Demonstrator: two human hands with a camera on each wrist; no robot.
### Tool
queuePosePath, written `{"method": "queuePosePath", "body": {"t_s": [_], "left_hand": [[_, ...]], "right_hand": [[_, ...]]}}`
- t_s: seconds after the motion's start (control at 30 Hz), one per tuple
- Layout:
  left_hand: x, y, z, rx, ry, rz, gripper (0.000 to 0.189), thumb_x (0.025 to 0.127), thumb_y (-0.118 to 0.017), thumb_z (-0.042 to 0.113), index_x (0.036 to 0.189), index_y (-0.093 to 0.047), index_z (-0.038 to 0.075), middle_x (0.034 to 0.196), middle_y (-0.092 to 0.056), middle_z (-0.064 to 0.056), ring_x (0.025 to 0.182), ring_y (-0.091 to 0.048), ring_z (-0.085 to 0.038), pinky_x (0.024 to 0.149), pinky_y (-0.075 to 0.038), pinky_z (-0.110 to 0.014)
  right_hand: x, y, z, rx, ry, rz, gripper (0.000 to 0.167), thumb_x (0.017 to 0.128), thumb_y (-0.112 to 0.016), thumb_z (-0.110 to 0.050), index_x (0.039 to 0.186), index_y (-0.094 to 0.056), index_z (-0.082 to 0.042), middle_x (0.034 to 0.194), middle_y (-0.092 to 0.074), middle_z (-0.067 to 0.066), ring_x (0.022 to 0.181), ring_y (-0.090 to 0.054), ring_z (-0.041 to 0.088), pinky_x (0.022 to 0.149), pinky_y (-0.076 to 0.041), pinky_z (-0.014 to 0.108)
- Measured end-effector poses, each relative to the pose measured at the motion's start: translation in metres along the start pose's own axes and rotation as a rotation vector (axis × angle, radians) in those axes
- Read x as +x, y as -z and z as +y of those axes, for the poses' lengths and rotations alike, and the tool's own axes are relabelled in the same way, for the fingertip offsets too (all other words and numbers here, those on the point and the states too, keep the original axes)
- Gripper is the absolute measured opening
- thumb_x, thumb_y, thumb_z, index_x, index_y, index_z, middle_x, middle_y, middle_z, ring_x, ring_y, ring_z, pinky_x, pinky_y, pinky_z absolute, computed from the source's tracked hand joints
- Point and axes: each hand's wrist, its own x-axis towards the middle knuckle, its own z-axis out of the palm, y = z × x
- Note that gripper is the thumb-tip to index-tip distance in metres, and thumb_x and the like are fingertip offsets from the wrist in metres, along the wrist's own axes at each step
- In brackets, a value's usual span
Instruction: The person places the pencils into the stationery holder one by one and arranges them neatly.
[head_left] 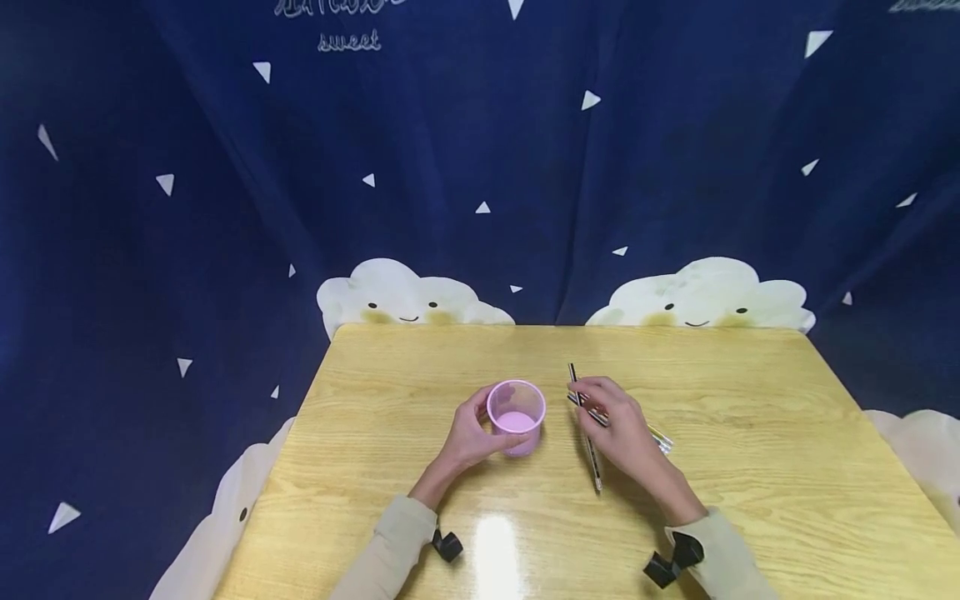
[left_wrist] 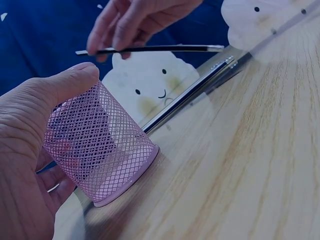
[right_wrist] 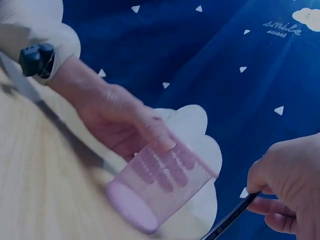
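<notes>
Pink mesh cup (head_left: pixel 517 422): gripped in my left hand (head_left: pixel 471 435). Black pencil (head_left: pixel 591 455): pinched in my right hand (head_left: pixel 621 423), right of the cup.

Pink cylindrical mesh cup (left_wrist: pixel 102 150): fine open lattice, coated metal or plastic, view too soft to tell. Slim black pencil (left_wrist: pixel 170 48): smooth, silvery end. Pale yellow wood-grain tabletop (head_left: pixel 750 467): smooth, glossy, bright glare patch. Dark blue white-printed cloth curtain (head_left: pixel 450 133): matt, softly creased. Beige cloth sleeve (head_left: pixel 378 550): matt.

Navy curtain (head_left: pixel 435 150), white triangles (head_left: pixel 591 100), smiling clouds (head_left: pixel 701 292); light wooden table (head_left: pixel 757 467) before it.
</notes>
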Motion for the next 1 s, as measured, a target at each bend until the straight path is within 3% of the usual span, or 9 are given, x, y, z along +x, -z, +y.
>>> {"method": "queuePosePath", "body": {"t_s": [0.37, 0.5, 0.7, 0.8, 1.0], "left_hand": [[-0.004, 0.002, -0.002, 0.007, 0.025, -0.012, 0.084, 0.068, -0.097, 0.013, 0.143, -0.060, 0.009, 0.138, -0.067, -0.014, 0.126, -0.063, -0.034, 0.111, -0.050, -0.049], [-0.001, 0.002, 0.000, 0.002, 0.012, -0.014, 0.085, 0.068, -0.096, 0.012, 0.144, -0.059, 0.007, 0.138, -0.066, -0.015, 0.127, -0.063, -0.035, 0.112, -0.050, -0.049], [0.000, 0.002, -0.001, -0.021, -0.014, -0.023, 0.084, 0.069, -0.096, 0.009, 0.144, -0.058, 0.002, 0.138, -0.065, -0.021, 0.125, -0.062, -0.043, 0.110, -0.049, -0.058], [-0.001, 0.002, -0.001, -0.013, -0.012, -0.026, 0.084, 0.069, -0.095, 0.009, 0.144, -0.058, 0.002, 0.138, -0.065, -0.020, 0.125, -0.063, -0.042, 0.110, -0.049, -0.056], [0.000, 0.003, 0.000, 0.010, -0.018, -0.033, 0.084, 0.070, -0.094, 0.011, 0.145, -0.057, 0.003, 0.137, -0.066, -0.018, 0.124, -0.064, -0.036, 0.109, -0.051, -0.050]], "right_hand": [[0.028, 0.002, -0.017, 0.094, 0.056, 0.091, 0.036, 0.082, -0.077, 0.014, 0.115, -0.074, -0.001, 0.113, -0.071, 0.008, 0.083, -0.072, 0.017, 0.075, -0.059, 0.021], [0.040, 0.004, -0.024, 0.115, 0.093, 0.169, 0.037, 0.082, -0.077, 0.014, 0.115, -0.074, -0.002, 0.115, -0.071, 0.010, 0.084, -0.071, 0.018, 0.081, -0.054, 0.015], [0.056, 0.004, -0.035, 0.142, 0.196, 0.319, 0.037, 0.077, -0.081, 0.015, 0.111, -0.075, -0.001, 0.108, -0.070, 0.013, 0.085, -0.068, 0.023, 0.079, -0.052, 0.023], [0.063, 0.002, -0.040, 0.170, 0.232, 0.375, 0.035, 0.076, -0.082, 0.014, 0.109, -0.075, 0.001, 0.105, -0.069, 0.015, 0.086, -0.067, 0.025, 0.079, -0.051, 0.026], [0.071, -0.013, -0.042, 0.226, 0.257, 0.352, 0.034, 0.078, -0.081, 0.014, 0.109, -0.074, 0.002, 0.105, -0.069, 0.014, 0.086, -0.069, 0.023, 0.079, -0.051, 0.028]]}}
